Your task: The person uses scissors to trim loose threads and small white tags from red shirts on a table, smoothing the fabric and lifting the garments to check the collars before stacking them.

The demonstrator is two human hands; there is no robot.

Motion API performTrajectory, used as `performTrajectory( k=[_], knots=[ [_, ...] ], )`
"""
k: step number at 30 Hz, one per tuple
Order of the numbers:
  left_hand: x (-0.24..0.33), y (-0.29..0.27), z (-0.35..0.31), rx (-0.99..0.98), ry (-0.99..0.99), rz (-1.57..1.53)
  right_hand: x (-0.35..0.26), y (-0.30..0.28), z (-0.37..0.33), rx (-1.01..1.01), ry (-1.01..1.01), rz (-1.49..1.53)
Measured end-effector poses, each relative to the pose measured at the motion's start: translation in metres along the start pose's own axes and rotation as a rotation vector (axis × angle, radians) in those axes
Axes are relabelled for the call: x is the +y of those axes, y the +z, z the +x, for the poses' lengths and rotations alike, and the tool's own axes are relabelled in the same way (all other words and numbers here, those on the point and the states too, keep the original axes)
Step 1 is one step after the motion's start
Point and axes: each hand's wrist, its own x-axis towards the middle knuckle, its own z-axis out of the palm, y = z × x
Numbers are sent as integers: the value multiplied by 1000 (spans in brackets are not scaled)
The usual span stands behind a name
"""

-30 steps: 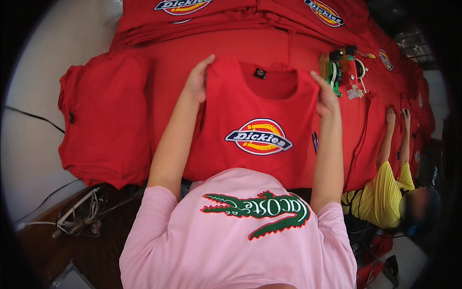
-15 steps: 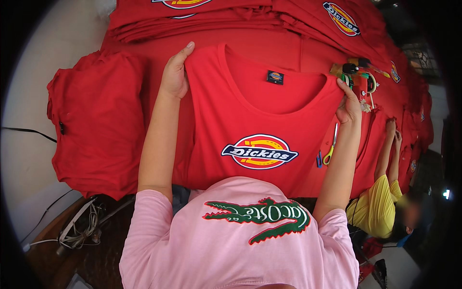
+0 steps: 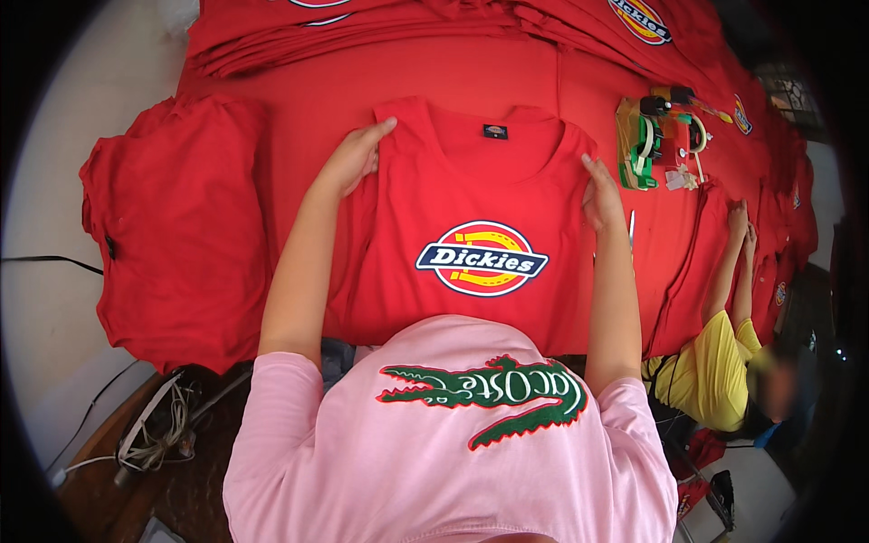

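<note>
A red sleeveless top (image 3: 407, 208) is spread in front of me, neck opening away from me. It has an oval emblem in blue, yellow and red on the chest and a small dark label inside the neck. My left hand (image 3: 356, 160) pinches the left shoulder edge, thumb on top. At the other shoulder my right hand (image 3: 600, 196) grips the edge the same way, its fingers partly behind the cloth. The lower part of the top runs down to my body and is hidden there. Scissors (image 3: 632, 224) lie beside my right forearm, which covers most of them.
A heap of red cloth (image 3: 181, 226) sits at the left. Stacked red garments (image 3: 407, 41) line the far side. A green tape dispenser (image 3: 644, 154) and small tools stand at the right. A co-worker in a yellow top (image 3: 711, 371) handles red cloth nearby. Bundled cables (image 3: 158, 430) are at lower left.
The top's shoulders have come closer together, with both hands moving inward and the neck opening narrowing. The right hand has shifted left, uncovering the tape dispenser, while its forearm now covers the scissors' handles.
</note>
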Motion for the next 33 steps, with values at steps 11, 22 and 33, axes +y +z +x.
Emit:
performTrajectory(
  k=[11,22,33],
  knots=[
    [-113,25,-143,-2,225,290,3,-51,-148,-369,103,-964],
    [-107,-20,-160,266,475,1043,-20,-67,-161,-224,-206,-1588],
    [-189,-39,-184,568,334,36,-9,-107,-168,-465,-486,-1421]
  ],
)
